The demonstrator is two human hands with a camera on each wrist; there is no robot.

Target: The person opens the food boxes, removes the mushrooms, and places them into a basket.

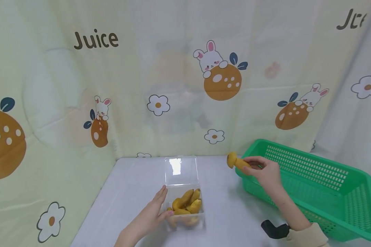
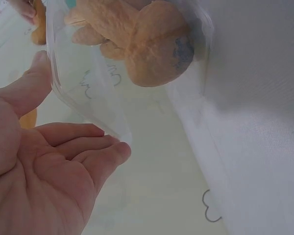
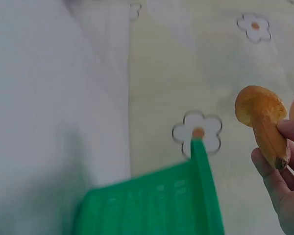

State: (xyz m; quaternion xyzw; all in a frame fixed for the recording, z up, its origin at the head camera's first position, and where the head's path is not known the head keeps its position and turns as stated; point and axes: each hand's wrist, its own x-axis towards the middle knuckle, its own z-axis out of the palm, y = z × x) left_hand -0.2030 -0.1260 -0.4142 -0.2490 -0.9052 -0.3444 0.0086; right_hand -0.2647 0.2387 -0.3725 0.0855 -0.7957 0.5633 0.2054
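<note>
We are holding a yellow-brown mushroom (image 1: 236,161) in our right hand (image 1: 265,171), fingers pinching its stem with the cap pointing left, just over the near-left corner of the green basket (image 1: 343,192). Our left hand (image 1: 151,214) is resting with relaxed, nearly straight fingers against the left wall of the clear plastic box (image 1: 183,192), which is sitting on the white table (image 1: 126,192) left of the basket, its lid (image 1: 180,170) standing open on the far side and several more mushrooms (image 1: 187,206) lying inside.

We are judging the pinch as the weak point: held only by the stem end, the mushroom could be slipping or swinging out and dropping onto the table between basket and box. The box is light, and the left hand is only steadying one side, so a knock could be sliding or tipping it and spilling the pile.

On the backdrop we are reading "Juice" (image 1: 96,40) at the upper left, and a cut-off repeat at the upper right corner; nothing else legible.
</note>
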